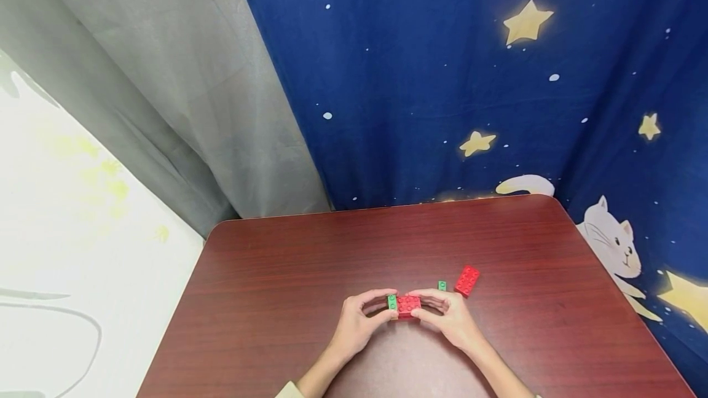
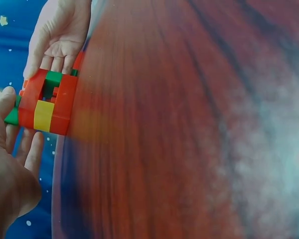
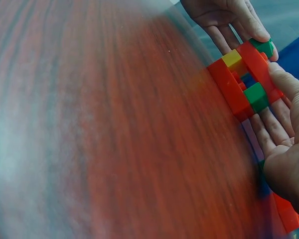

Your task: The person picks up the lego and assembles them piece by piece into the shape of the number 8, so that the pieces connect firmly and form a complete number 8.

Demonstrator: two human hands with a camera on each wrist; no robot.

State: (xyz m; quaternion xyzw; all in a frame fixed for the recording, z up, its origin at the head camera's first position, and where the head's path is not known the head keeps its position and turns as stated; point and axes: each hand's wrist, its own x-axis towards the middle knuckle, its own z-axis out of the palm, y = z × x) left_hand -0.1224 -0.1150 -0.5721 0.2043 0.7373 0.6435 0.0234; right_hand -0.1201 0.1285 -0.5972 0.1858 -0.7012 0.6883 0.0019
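A small block build lies between both hands in the head view. Its top red brick (image 1: 409, 305) and lower red brick (image 2: 64, 104) are spaced apart by a yellow brick (image 2: 44, 116) and a green brick (image 3: 256, 97). At the top left end sits another green brick (image 1: 392, 303). My left hand (image 1: 354, 324) pinches that green brick between thumb and fingers. With thumb in front and fingers behind, my right hand (image 1: 455, 318) grips the right end of the build. Whether the green brick is fully pressed on, I cannot tell.
Behind the right hand lie a loose small green brick (image 1: 442, 285) and a loose red brick (image 1: 467, 280). The brown wooden table (image 1: 287, 263) ends at a blue star-patterned curtain (image 1: 409, 109) and a grey curtain (image 1: 182, 66).
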